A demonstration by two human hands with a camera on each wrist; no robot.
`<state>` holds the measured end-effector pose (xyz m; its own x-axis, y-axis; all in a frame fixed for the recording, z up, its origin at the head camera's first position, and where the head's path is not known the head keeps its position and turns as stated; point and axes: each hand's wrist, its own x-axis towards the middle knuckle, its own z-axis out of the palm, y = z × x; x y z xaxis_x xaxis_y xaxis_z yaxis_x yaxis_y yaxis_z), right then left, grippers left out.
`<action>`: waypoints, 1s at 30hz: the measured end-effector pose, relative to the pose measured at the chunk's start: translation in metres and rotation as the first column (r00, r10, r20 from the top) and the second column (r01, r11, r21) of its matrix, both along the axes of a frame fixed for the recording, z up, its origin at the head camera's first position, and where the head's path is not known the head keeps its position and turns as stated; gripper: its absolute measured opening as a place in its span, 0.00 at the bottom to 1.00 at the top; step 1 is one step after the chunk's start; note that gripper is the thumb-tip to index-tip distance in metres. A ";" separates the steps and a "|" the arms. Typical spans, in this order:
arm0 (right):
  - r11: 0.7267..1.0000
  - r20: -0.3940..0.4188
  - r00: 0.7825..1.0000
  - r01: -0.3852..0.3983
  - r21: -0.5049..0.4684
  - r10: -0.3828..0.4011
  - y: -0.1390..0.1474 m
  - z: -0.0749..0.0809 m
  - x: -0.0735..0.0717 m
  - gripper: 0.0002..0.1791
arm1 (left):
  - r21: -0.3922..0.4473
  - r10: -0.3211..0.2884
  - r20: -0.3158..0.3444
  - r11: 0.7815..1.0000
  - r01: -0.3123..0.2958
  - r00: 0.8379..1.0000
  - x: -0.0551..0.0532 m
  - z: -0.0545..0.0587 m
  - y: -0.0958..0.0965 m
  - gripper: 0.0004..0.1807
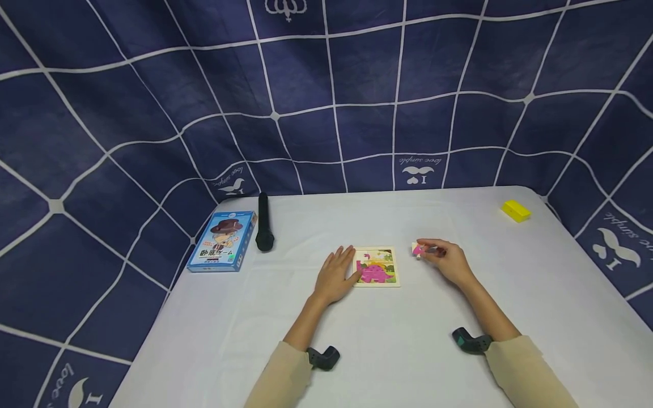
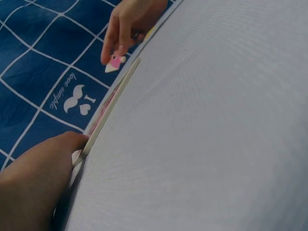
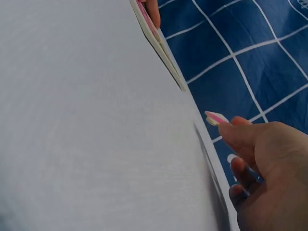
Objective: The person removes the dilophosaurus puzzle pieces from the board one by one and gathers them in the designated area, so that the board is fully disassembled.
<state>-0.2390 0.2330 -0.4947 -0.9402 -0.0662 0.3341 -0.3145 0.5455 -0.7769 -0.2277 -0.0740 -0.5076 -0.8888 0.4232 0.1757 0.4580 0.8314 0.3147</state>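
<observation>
A small square jigsaw puzzle with a pink dinosaur picture lies flat on the white table, set in a pale frame. My left hand rests at its left edge, fingers straight, the thumb over the lower left part of the picture. To the right of the frame, my right hand pinches a pink and white puzzle piece between thumb and fingers, raised off the table. That piece shows a tab in the left wrist view. In the right wrist view the piece is seen edge-on at the fingertips.
A blue game box and a black microphone lie at the back left of the white table. At the far right is a small yellow block. Dark blue cloth with white lines hangs behind and at the sides.
</observation>
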 end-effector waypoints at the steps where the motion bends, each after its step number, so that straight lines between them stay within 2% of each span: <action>1: 1.000 0.008 1.000 -0.001 0.007 0.001 0.001 -0.001 0.000 0.17 | 0.001 0.001 0.002 1.000 -0.001 1.000 0.000 0.000 0.000 0.35; 6: 0.998 0.039 0.999 -0.013 0.055 0.011 0.003 -0.003 -0.003 0.17 | 0.005 0.007 0.011 1.000 -0.007 1.000 0.000 0.000 0.000 0.36; 13: 0.987 0.038 0.999 0.002 0.158 -0.008 0.003 -0.006 -0.007 0.16 | 0.011 0.009 0.016 1.000 -0.009 1.000 0.000 0.001 -0.001 0.35; 20: 0.982 0.021 1.000 0.006 0.187 -0.010 0.002 -0.009 -0.008 0.15 | 0.009 0.008 0.006 1.000 -0.008 1.000 -0.002 0.000 -0.002 0.35; 25: 0.983 -0.023 1.000 0.022 0.184 -0.018 0.001 -0.009 -0.007 0.16 | 0.018 0.006 0.007 1.000 -0.006 1.000 -0.001 0.002 -0.002 0.35; 30: 0.986 -0.117 0.993 0.033 0.165 -0.014 -0.013 -0.004 -0.004 0.17 | 0.018 0.005 0.016 1.000 -0.005 1.000 0.000 0.002 -0.001 0.35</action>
<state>-0.2429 0.2205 -0.4987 -0.8981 -0.1082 0.4263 -0.3819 0.6727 -0.6337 -0.2275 -0.0748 -0.5059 -0.8939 0.4153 0.1690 0.4484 0.8278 0.3373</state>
